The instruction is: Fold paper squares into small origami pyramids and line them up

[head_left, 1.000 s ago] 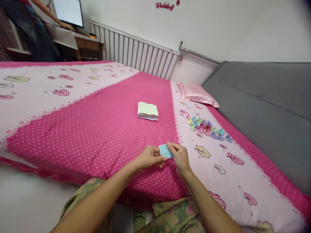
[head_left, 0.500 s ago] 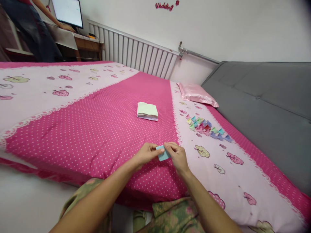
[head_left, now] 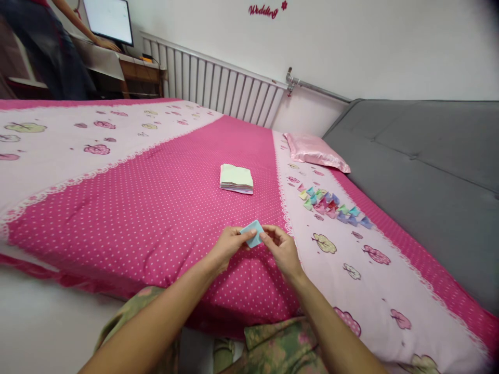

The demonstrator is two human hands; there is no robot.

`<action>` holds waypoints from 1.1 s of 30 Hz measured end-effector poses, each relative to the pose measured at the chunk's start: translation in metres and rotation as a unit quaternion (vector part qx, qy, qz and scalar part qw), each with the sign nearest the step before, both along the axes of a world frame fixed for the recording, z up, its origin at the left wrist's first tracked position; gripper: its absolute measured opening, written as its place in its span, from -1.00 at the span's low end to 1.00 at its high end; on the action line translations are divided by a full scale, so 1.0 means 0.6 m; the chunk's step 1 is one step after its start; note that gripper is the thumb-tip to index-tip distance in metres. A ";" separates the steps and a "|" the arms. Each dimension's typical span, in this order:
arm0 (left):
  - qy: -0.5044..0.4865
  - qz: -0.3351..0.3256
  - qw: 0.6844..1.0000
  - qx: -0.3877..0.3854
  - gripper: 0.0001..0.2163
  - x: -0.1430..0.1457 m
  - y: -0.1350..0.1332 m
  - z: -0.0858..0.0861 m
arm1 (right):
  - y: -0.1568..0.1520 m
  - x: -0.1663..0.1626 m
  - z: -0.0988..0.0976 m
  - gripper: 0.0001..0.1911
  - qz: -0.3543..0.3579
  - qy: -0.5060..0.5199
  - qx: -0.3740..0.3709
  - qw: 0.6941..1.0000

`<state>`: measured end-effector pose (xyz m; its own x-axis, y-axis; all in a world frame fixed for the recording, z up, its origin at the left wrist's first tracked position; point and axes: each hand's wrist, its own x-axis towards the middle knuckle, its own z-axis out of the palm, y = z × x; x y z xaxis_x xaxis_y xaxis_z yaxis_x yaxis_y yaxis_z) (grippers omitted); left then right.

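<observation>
A small light-blue folded paper [head_left: 253, 232] is held between my two hands above the near edge of the bed. My left hand [head_left: 231, 246] pinches its left side, thumb on top. From the right, my right hand [head_left: 283, 251] grips the paper's edge between thumb and fingers. Beyond my hands lies a stack of square paper sheets [head_left: 236, 176], pale green on top. To the right, several small folded paper pieces [head_left: 331, 205] in blue, green, pink, red and yellow sit in a cluster on the bedspread.
The bed has a pink dotted and white printed bedspread [head_left: 163, 197]. A pink pillow [head_left: 317, 151] lies near the grey headboard [head_left: 421, 171]. A white radiator [head_left: 218, 78] runs along the wall. At the far left, a person [head_left: 50, 52] stands by a desk with a monitor [head_left: 109, 21].
The blue paper has turned so a corner points up, and it has shifted slightly left and upward. Both hands have changed their hold on it. The stack and the folded pieces stay put.
</observation>
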<state>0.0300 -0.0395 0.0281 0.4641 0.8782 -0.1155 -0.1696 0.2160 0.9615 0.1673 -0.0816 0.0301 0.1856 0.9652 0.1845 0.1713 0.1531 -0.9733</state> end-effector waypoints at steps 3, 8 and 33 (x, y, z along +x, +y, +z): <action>-0.013 0.012 1.000 -0.011 -0.69 -0.003 0.002 0.003 | 0.001 0.001 0.000 -0.75 -0.015 0.014 0.004 1.000; -0.017 -0.001 1.000 -0.017 -0.70 -0.004 0.002 0.005 | -0.002 0.000 0.007 -0.78 -0.017 0.028 0.005 0.999; -0.005 0.021 1.000 -0.016 -0.70 -0.023 0.014 0.012 | -0.007 0.006 0.012 -0.65 0.109 -0.014 0.025 0.994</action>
<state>0.0161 -0.0311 0.0352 0.4289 0.8925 -0.1398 -0.1892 0.2400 0.9521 0.1712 -0.0855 0.0374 -0.0320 0.9713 0.2356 0.1561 0.2377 -0.9587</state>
